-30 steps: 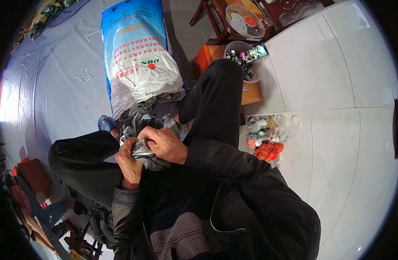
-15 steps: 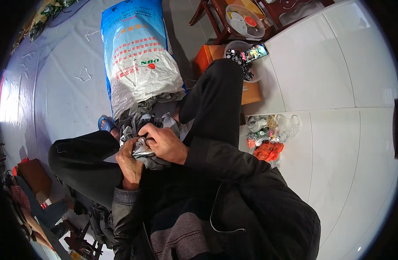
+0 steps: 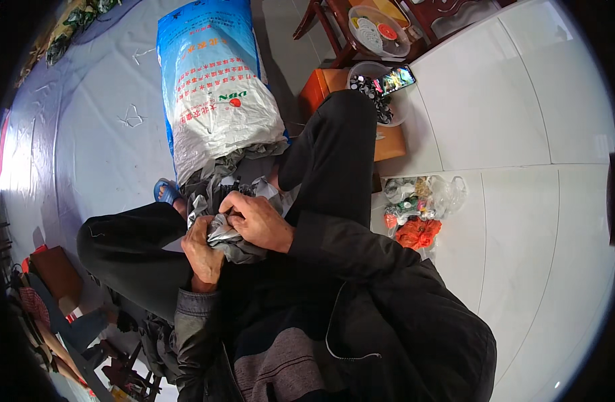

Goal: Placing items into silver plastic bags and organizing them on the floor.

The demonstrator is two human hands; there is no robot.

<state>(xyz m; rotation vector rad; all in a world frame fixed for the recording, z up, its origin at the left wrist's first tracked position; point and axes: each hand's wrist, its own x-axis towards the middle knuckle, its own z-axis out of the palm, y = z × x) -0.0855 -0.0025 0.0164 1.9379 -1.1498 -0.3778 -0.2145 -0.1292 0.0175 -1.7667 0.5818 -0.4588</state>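
Note:
In my lap lies a crumpled bundle of thin, silvery grey cloth-like material [image 3: 239, 250]. My left hand [image 3: 203, 253] is closed on its left side, thumb on top. From the right, my right hand [image 3: 260, 224] pinches the folds with bent fingers, close to the left hand. What lies under the fingertips is hidden. Beyond the hands, more dark grey material spills from the mouth of a large blue and white woven sack [image 3: 223, 100] lying on the floor between my feet.
To the right sits an orange box [image 3: 390, 142] with a clear tub [image 3: 400, 112] of black pieces and a lit phone [image 3: 396, 80]. Behind it, another clear tub [image 3: 404, 43] rests on a wooden stool. Plastic bags, one orange [image 3: 418, 233], lie on the white tiles. Another person's leg shows at lower left.
The whole view has shifted slightly. My hands keep nearly the same grip on the grey material, with only a slight movement of the right fingers.

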